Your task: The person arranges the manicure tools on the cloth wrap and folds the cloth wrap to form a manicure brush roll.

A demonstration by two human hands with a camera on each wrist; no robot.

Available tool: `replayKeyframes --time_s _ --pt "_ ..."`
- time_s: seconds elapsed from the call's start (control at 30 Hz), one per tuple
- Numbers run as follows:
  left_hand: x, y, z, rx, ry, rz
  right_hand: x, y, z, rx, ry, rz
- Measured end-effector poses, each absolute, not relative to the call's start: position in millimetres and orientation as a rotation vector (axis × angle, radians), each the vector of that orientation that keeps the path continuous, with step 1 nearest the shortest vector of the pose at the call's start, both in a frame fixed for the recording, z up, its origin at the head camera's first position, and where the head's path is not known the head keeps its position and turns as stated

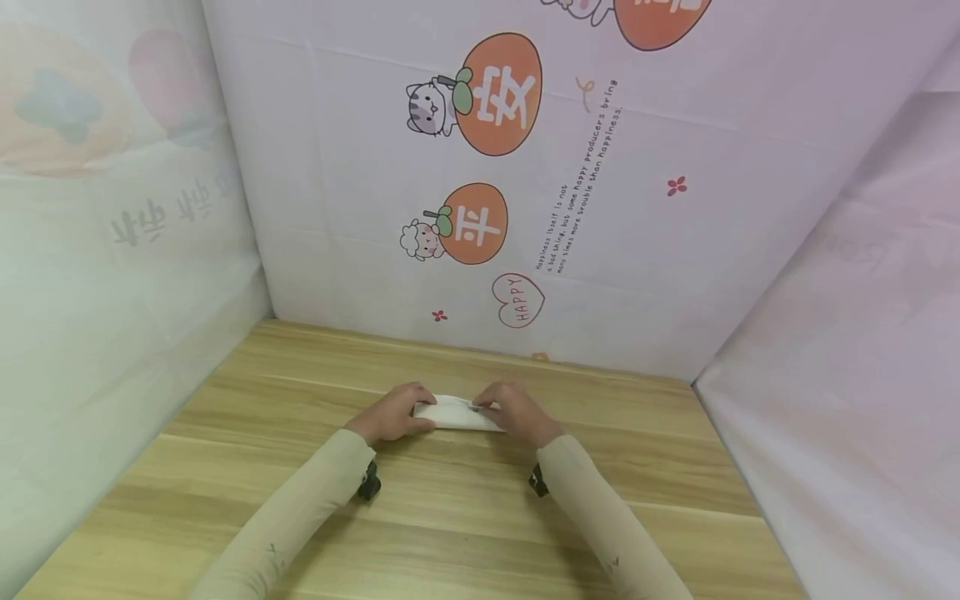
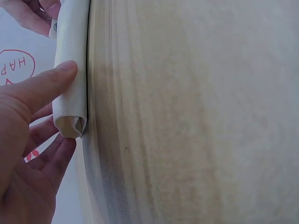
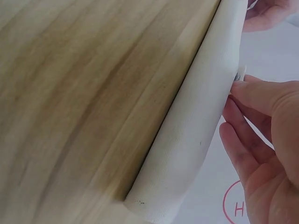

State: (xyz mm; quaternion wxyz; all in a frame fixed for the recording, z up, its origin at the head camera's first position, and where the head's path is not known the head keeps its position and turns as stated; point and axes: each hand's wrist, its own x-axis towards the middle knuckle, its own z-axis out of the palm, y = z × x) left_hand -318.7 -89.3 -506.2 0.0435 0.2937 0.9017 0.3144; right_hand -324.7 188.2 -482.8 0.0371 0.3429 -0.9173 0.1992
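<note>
A white rolled pouch [image 1: 456, 416] with a finely textured surface lies lengthwise across the wooden table, between both hands. My left hand [image 1: 395, 414] grips its left end, thumb along one side and fingers behind. In the left wrist view, that end of the pouch [image 2: 71, 100] shows a hollow, folded opening. At the far long edge, my right hand [image 1: 521, 412] pinches a small white tab [image 3: 243, 73] bearing a round metal snap, between thumb and fingers. A few small dark marks show near the pouch's right end in the right wrist view.
The wooden table [image 1: 450, 517] is enclosed by white printed cloth at the back [image 1: 360, 217], a left cloth wall [image 1: 135, 317] and a right cloth wall [image 1: 847, 350]. The back cloth meets the table just beyond the pouch. Dark wrist cameras sit under both sleeves.
</note>
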Motion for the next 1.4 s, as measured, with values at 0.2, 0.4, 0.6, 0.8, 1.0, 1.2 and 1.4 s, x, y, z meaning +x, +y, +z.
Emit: replayKeyframes --time_s 0.2,0.4,0.6,0.8,1.0,1.2,1.4 --pt "-319 -90 -508 0.922 2.762 0.947 -318 189 -483 1.096 -2.809 0.584" --pt "-321 -91 -510 0.925 2.771 0.938 -315 189 -484 1.096 -2.862 0.572" --pt "-320 -91 -509 0.925 2.775 0.933 -314 188 -485 1.081 -2.91 0.556" --pt "-318 -90 -508 0.913 2.776 0.924 -313 185 -484 1.12 -2.879 0.522" --pt "-318 -90 -508 0.889 2.771 0.934 -313 181 -484 1.131 -2.881 0.486" --pt "-318 -91 -509 0.907 2.783 0.92 -315 183 -490 1.11 -2.887 0.5" --pt "-317 -90 -503 0.927 2.82 0.871 -313 195 -483 1.121 -2.885 0.468"
